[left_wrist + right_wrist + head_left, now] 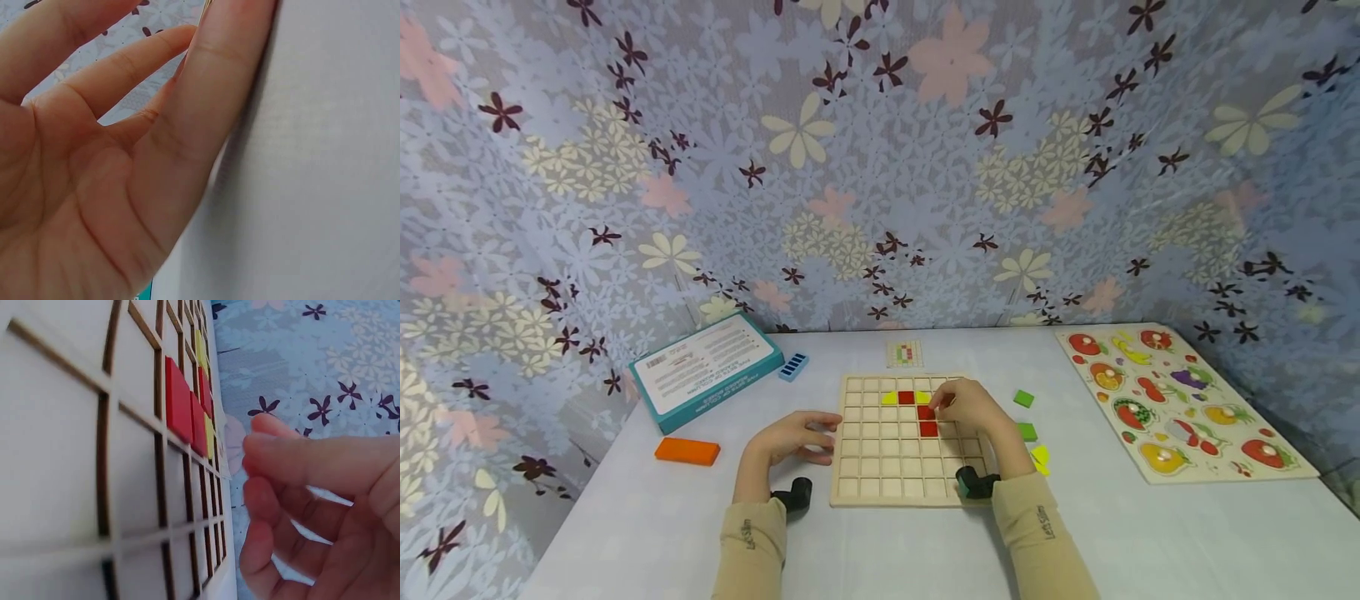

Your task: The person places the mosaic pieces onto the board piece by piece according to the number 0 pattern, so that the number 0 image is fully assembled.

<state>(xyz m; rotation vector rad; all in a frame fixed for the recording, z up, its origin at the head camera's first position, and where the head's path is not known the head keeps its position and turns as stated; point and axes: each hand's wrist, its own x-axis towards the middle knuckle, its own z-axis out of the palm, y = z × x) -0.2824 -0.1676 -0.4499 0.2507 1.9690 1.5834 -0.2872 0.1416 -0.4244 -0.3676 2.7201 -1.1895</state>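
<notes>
Your work centres on the red square tiles (927,420) seated in the wooden grid board (880,477), which lies flat on the table between your hands; the tiles look small, stiff and light, probably smooth on the faces, so judge them best pinched by opposite edges with fingertips, and expect one to slip or tip if pressed off-centre in its cell. Your right hand (972,406) hovers over the board beside the red tiles, fingers loosely curled with nothing visibly between them in the right wrist view. Your left hand (793,439) rests at the board's left edge, fingers relaxed and nearly straight, holding nothing. Yellow pieces (889,398) flank the top red tile. Spare green tiles (1023,398) and a yellow piece (1041,457) lie just right of the board, near your right forearm, which could brush them. Farther out are an orange block (687,451), a teal box (706,371), a pattern card (904,353) and a fruit puzzle (1180,406), all apart from the board.
</notes>
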